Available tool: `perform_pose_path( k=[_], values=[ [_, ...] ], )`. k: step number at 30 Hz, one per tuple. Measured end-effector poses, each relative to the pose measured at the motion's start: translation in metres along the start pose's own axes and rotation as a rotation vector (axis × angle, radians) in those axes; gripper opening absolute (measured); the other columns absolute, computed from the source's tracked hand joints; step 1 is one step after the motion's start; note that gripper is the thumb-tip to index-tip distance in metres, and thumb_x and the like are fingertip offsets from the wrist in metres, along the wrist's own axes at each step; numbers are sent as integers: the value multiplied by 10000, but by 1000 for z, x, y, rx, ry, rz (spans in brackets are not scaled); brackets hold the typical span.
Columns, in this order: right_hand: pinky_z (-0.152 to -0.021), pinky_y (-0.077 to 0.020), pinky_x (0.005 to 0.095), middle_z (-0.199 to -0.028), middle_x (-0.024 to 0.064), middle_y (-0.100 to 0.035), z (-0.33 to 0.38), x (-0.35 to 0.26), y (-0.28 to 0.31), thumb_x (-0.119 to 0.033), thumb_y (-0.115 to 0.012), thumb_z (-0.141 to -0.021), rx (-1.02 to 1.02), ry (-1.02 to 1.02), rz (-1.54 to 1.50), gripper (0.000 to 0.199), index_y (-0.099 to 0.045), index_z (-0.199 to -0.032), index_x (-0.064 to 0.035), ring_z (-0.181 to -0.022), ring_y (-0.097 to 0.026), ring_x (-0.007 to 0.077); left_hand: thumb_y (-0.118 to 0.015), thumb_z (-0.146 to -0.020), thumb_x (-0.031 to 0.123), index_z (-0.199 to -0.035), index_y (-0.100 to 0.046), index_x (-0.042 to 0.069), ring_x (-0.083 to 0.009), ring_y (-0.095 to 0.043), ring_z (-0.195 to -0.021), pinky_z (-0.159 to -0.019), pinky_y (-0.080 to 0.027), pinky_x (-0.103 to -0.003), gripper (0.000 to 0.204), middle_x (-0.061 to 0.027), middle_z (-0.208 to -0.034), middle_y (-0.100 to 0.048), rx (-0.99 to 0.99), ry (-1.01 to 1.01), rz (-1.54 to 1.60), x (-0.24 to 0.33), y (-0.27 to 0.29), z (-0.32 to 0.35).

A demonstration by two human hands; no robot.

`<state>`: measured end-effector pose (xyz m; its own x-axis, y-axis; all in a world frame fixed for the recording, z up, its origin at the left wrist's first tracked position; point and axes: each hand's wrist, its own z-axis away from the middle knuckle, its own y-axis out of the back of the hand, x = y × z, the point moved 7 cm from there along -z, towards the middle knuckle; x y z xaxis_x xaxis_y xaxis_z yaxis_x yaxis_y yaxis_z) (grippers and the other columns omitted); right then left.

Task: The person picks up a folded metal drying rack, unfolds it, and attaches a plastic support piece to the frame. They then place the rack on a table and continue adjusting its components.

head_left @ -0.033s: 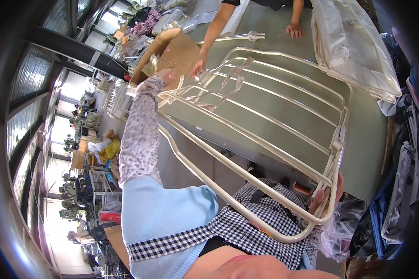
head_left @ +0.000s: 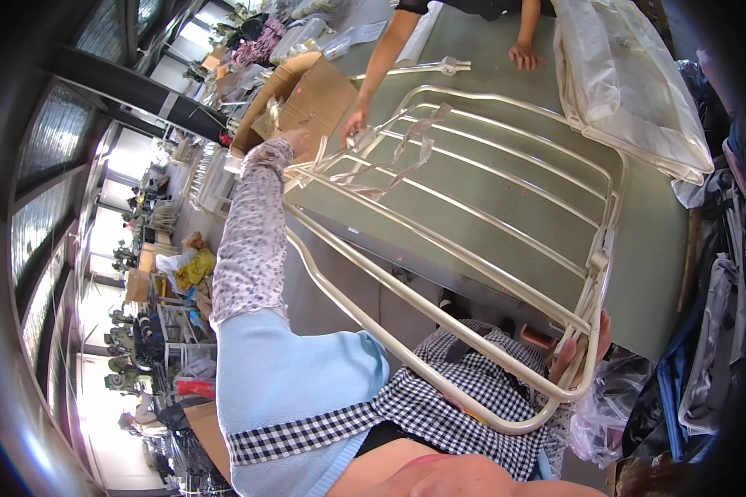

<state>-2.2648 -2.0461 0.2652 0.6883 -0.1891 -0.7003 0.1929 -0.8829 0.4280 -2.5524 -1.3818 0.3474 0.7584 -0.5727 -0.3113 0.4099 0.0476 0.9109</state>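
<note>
A cream tubular metal frame (head_left: 481, 217) with several parallel bars lies partly on the green-topped table and overhangs its near edge. My right hand (head_left: 587, 344) is wrapped round the tubes at the frame's near right corner. At the opposite end, my left hand (head_left: 294, 139) is by the flap of an open cardboard box (head_left: 319, 93); its fingers blend into the brown card and are hard to make out. A strip of pale ribbon (head_left: 402, 174) hangs over the bars near that end. Beside it, a co-worker's hand (head_left: 355, 124) touches a small metal fitting on the frame.
The co-worker's other hand (head_left: 524, 56) rests on the green table (head_left: 651, 273). A metal rod (head_left: 427, 68) lies farther back. Translucent white fabric covers (head_left: 630, 91) are piled at the far right. Clear plastic bags (head_left: 609, 406) hang near my right hand.
My left hand has shifted very slightly beside the box. The frame and my right hand look the same.
</note>
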Motion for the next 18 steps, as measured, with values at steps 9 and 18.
perform_pose_path(
  k=[9, 18],
  values=[
    [-999, -367, 491, -1322, 267, -449, 23, 6, -14, -301, -467, -941, -73, 1, 155, 559, -376, -1351, 68, -1191, -464, 403, -583, -785, 156, -1446, -273, 99, -311, -403, -1306, -1067, -367, -402, 732, -159, -1452, -360, -211, -21, -45, 39, -74, -33],
    [-993, -374, 486, -1313, 264, -463, 33, 3, -30, -339, -460, -948, -70, 50, 156, 564, -401, -1334, 67, -1188, -469, 410, -572, -769, 222, -1380, -431, 109, -292, -552, -1166, -986, -431, -387, 637, -172, -1248, -573, -391, 37, 134, 22, -90, -44]
  ],
)
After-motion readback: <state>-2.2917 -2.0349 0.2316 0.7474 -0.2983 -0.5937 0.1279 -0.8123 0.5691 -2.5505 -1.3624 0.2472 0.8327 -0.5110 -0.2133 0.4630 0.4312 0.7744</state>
